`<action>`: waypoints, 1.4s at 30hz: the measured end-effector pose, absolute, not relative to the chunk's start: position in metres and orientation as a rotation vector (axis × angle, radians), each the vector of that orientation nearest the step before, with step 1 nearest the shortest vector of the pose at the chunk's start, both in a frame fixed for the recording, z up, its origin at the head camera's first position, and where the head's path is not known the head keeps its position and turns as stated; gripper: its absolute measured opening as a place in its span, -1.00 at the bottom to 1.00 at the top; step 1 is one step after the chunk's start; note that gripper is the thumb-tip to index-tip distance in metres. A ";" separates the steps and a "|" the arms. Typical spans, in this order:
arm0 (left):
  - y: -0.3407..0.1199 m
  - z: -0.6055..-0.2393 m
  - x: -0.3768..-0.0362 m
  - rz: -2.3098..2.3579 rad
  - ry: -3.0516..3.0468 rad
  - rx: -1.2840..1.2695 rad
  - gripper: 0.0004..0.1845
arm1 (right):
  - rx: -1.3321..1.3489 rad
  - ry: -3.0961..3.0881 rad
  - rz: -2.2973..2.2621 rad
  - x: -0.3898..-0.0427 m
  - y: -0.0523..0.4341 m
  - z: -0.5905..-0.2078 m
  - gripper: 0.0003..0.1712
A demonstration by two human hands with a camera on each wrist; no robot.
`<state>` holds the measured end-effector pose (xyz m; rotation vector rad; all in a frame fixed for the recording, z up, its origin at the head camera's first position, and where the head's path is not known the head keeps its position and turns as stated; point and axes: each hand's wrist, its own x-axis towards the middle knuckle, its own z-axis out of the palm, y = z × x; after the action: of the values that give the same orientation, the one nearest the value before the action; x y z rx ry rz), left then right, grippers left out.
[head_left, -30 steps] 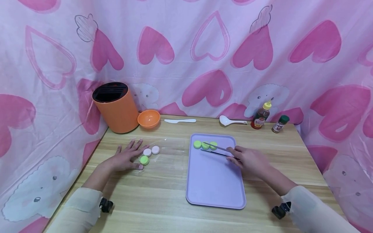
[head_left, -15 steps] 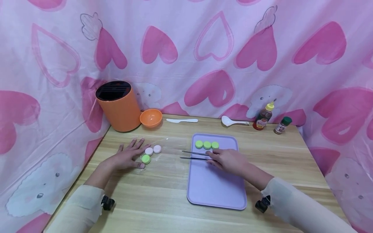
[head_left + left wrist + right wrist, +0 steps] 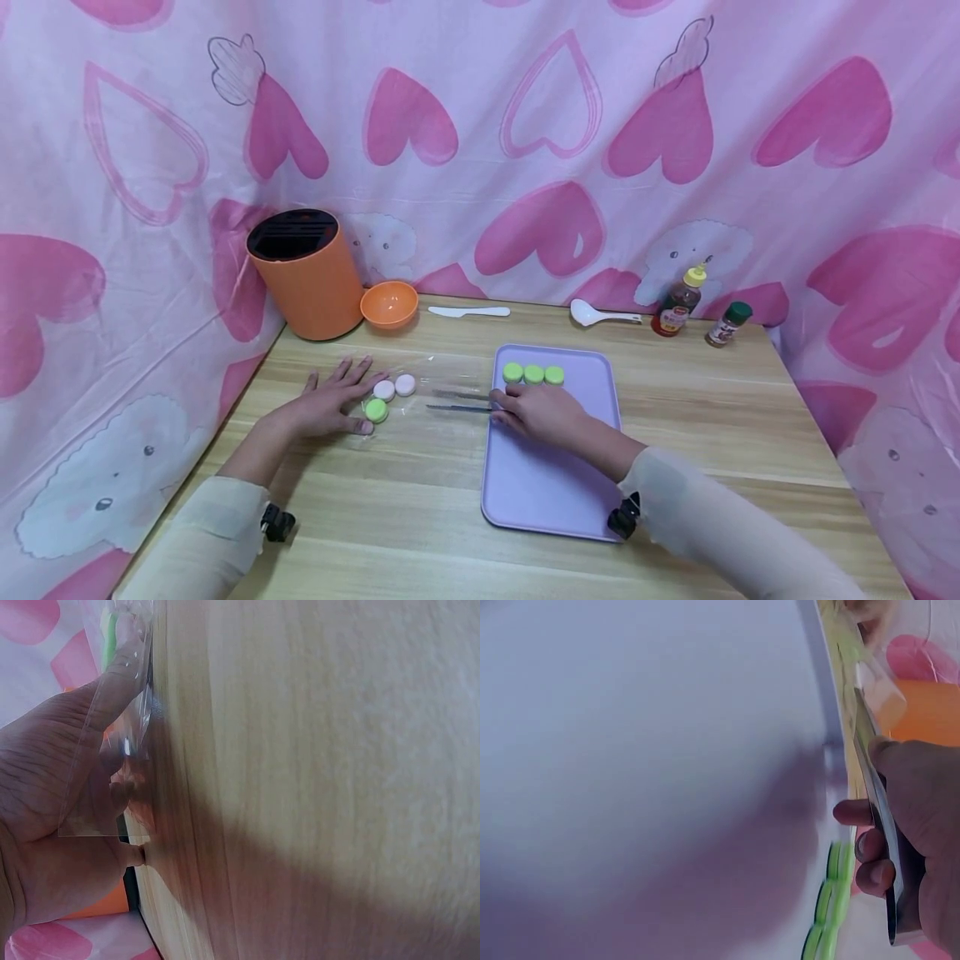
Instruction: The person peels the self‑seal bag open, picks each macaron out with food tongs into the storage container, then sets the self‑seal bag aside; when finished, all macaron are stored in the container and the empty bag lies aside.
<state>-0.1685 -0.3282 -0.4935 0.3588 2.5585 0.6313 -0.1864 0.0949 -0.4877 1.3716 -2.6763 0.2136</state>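
Note:
My left hand (image 3: 327, 406) lies flat on the table with fingers spread, pressing a clear plastic sheet (image 3: 431, 387) (image 3: 112, 735). On that sheet by my fingertips sit a green round piece (image 3: 376, 409) and two pale pink ones (image 3: 394, 387). My right hand (image 3: 534, 411) grips metal tongs (image 3: 457, 402) (image 3: 881, 817), whose tips point left over the sheet, short of the green piece. Three green pieces (image 3: 533, 374) stand in a row at the far end of the lilac tray (image 3: 573, 492) (image 3: 645, 750).
An orange cylindrical holder (image 3: 304, 272) and a small orange bowl (image 3: 388, 303) stand at the back left. A white plastic knife (image 3: 468, 311), a white spoon (image 3: 600, 313), a sauce bottle (image 3: 678, 301) and a small spice jar (image 3: 727, 323) line the back edge. Pink heart cloth surrounds the table.
My right hand has carried the tongs leftward, from above the tray's green row out past the tray's left edge toward the pieces by my left hand. The left hand has stayed put.

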 end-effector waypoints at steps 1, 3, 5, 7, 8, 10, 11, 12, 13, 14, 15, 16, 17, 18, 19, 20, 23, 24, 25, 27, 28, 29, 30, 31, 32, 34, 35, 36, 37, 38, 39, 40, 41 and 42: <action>-0.328 -0.494 -0.168 0.631 2.558 0.360 0.08 | 1.359 -2.687 0.219 -0.187 0.091 -0.488 -0.64; -0.328 -0.494 -0.168 0.634 2.555 0.363 0.08 | 1.336 -2.702 0.231 -0.188 0.083 -0.490 -0.65; -0.328 -0.495 -0.168 0.635 2.554 0.364 0.08 | 1.318 -2.712 0.234 -0.190 0.076 -0.490 -0.65; -0.328 -0.496 -0.168 0.634 2.557 0.362 0.08 | 1.306 -2.715 0.223 -0.191 0.070 -0.490 -0.66; -0.329 -0.496 -0.169 0.634 2.557 0.360 0.09 | 1.301 -2.714 0.213 -0.192 0.068 -0.490 -0.65; -0.330 -0.496 -0.169 0.633 2.559 0.358 0.09 | 1.294 -2.712 0.196 -0.193 0.063 -0.489 -0.63; -0.330 -0.497 -0.169 0.630 2.561 0.359 0.09 | 1.290 -2.714 0.187 -0.194 0.061 -0.490 -0.62; -0.330 -0.497 -0.169 0.627 2.561 0.361 0.08 | 1.286 -2.716 0.176 -0.194 0.059 -0.490 -0.62; -0.330 -0.496 -0.169 0.626 2.560 0.363 0.08 | 1.282 -2.720 0.172 -0.194 0.058 -0.490 -0.60; -0.330 -0.496 -0.169 0.626 2.558 0.365 0.08 | 1.277 -2.724 0.169 -0.194 0.057 -0.490 -0.59; -0.330 -0.496 -0.169 0.625 2.558 0.366 0.07 | 1.274 -2.724 0.174 -0.194 0.055 -0.491 -0.60; -0.330 -0.495 -0.169 0.623 2.557 0.367 0.07 | 1.271 -2.728 0.174 -0.194 0.055 -0.491 -0.59; -0.330 -0.495 -0.169 0.622 2.557 0.367 0.07 | 1.266 -2.728 0.176 -0.194 0.054 -0.491 -0.59; -0.329 -0.495 -0.169 0.626 2.556 0.366 0.07 | 1.263 -2.725 0.177 -0.195 0.053 -0.492 -0.59; -0.329 -0.495 -0.169 0.630 2.556 0.365 0.07 | 1.259 -2.726 0.180 -0.195 0.052 -0.492 -0.58; -0.329 -0.495 -0.169 0.634 2.556 0.364 0.07 | 1.254 -2.727 0.174 -0.195 0.051 -0.492 -0.58; -0.330 -0.495 -0.169 0.644 2.557 0.362 0.08 | 1.241 -2.735 0.155 -0.196 0.048 -0.493 -0.56; -0.329 -0.495 -0.169 0.647 2.556 0.360 0.09 | 1.239 -2.736 0.152 -0.196 0.047 -0.493 -0.56; -0.330 -0.495 -0.169 0.645 2.556 0.359 0.09 | 1.236 -2.738 0.148 -0.196 0.045 -0.493 -0.56; -0.329 -0.495 -0.169 0.640 2.558 0.359 0.09 | 1.235 -2.736 0.147 -0.196 0.043 -0.493 -0.55; -0.329 -0.495 -0.169 0.639 2.559 0.361 0.08 | 1.235 -2.732 0.149 -0.196 0.042 -0.494 -0.55; -0.330 -0.495 -0.169 0.638 2.560 0.362 0.08 | 1.234 -2.728 0.142 -0.196 0.041 -0.494 -0.55; -0.329 -0.495 -0.169 0.638 2.560 0.363 0.08 | 1.233 -2.721 0.135 -0.196 0.040 -0.495 -0.55; -0.330 -0.495 -0.169 0.639 2.561 0.365 0.08 | 1.234 -2.717 0.132 -0.196 0.039 -0.495 -0.55; -0.330 -0.495 -0.169 0.642 2.560 0.364 0.08 | 1.239 -2.710 0.126 -0.195 0.039 -0.495 -0.56; -0.330 -0.495 -0.169 0.645 2.559 0.365 0.08 | 1.248 -2.695 0.119 -0.195 0.039 -0.495 -0.57; -0.330 -0.495 -0.169 0.645 2.558 0.363 0.08 | 1.254 -2.688 0.118 -0.195 0.039 -0.495 -0.59; -0.330 -0.495 -0.168 0.647 2.557 0.361 0.08 | 1.260 -2.681 0.121 -0.195 0.039 -0.495 -0.60; -0.330 -0.495 -0.168 0.649 2.557 0.360 0.08 | 1.266 -2.678 0.121 -0.195 0.040 -0.494 -0.61; -0.330 -0.495 -0.168 0.649 2.558 0.359 0.08 | 1.272 -2.675 0.124 -0.195 0.040 -0.494 -0.61; -0.330 -0.495 -0.168 0.648 2.559 0.359 0.08 | 1.277 -2.673 0.129 -0.195 0.041 -0.493 -0.62; -0.329 -0.495 -0.168 0.647 2.561 0.358 0.08 | 1.283 -2.671 0.131 -0.195 0.042 -0.493 -0.63; -0.329 -0.495 -0.167 0.645 2.561 0.358 0.08 | 1.289 -2.668 0.130 -0.195 0.043 -0.493 -0.63; -0.329 -0.495 -0.167 0.644 2.562 0.359 0.08 | 1.293 -2.665 0.126 -0.195 0.045 -0.493 -0.63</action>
<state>-0.1671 -0.3291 -0.4951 0.3588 2.5616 0.6439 -0.1948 0.0452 -0.4934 1.2925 -2.6652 0.1256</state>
